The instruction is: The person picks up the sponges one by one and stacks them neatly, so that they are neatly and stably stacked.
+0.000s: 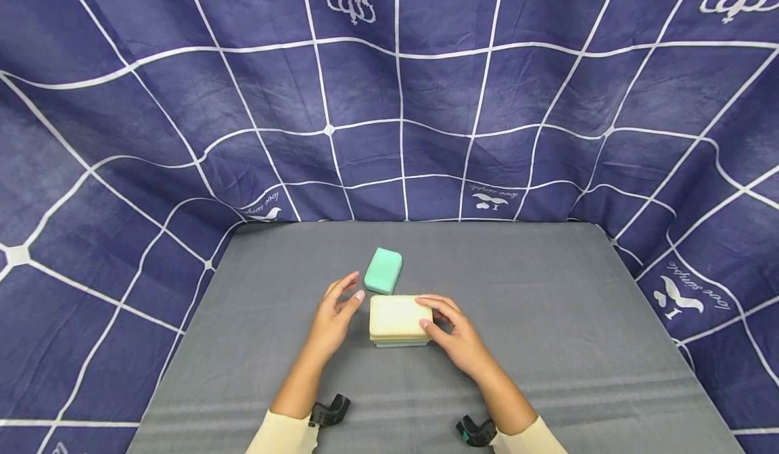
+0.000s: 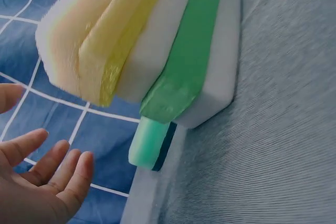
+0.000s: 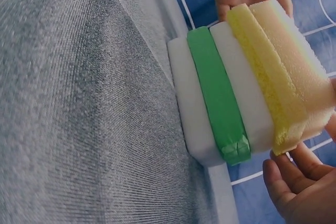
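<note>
Sponges lie flat in a stack: a cream sponge [image 1: 398,315] on top, then a yellow layer [image 3: 262,72], a white block [image 3: 239,82], a green layer [image 3: 218,93] and a white block [image 3: 191,103] at the bottom. My right hand [image 1: 455,339] holds the cream sponge at its right end, thumb and forefinger on its upper side. To the left of the stack, apart from it, my left hand [image 1: 331,315] hovers with fingers spread and holds nothing. Behind the stack lies a turquoise sponge [image 1: 384,270], its dark underside showing in the left wrist view.
Grey cloth covers the table [image 1: 517,278]. A dark blue curtain [image 1: 438,102] with white lines hangs behind and along both sides. Black straps [image 1: 330,411] are worn on both wrists.
</note>
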`<action>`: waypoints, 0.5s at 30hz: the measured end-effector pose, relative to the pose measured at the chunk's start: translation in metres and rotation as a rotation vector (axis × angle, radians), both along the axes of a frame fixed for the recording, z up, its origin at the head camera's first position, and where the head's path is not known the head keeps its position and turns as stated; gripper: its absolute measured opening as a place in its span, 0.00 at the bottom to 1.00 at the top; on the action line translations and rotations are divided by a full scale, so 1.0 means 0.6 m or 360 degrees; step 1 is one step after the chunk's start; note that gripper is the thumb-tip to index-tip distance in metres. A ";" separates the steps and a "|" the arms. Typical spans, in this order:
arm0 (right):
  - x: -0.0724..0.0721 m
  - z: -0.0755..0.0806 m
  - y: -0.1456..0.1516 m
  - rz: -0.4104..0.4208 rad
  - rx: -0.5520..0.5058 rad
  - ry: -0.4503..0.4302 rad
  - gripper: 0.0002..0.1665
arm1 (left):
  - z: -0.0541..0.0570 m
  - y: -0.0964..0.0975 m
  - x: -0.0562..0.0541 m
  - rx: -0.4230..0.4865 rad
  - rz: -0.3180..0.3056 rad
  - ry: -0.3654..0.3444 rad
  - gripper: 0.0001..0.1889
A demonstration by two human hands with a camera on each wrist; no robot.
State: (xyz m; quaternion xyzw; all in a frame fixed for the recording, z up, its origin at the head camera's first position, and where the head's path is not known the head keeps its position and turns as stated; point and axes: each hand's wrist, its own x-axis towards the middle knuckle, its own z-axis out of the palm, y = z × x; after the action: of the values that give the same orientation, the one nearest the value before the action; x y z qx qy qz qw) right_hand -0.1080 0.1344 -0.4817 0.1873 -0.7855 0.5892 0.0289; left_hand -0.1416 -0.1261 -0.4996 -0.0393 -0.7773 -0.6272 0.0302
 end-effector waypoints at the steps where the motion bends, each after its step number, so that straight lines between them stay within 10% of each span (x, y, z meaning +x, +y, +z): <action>1: 0.000 0.000 0.000 -0.0001 0.0001 0.0003 0.22 | 0.001 -0.001 -0.006 0.0012 0.0019 -0.0008 0.26; 15: -0.001 -0.001 0.002 -0.0010 0.0016 0.0029 0.22 | -0.017 0.001 -0.075 -0.0019 -0.0022 -0.0173 0.34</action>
State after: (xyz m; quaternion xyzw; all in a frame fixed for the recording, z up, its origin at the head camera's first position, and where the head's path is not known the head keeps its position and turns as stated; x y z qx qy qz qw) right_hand -0.1085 0.1354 -0.4822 0.1904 -0.7888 0.5833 0.0369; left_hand -0.1863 -0.1254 -0.5099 -0.0108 -0.7811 -0.6241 -0.0167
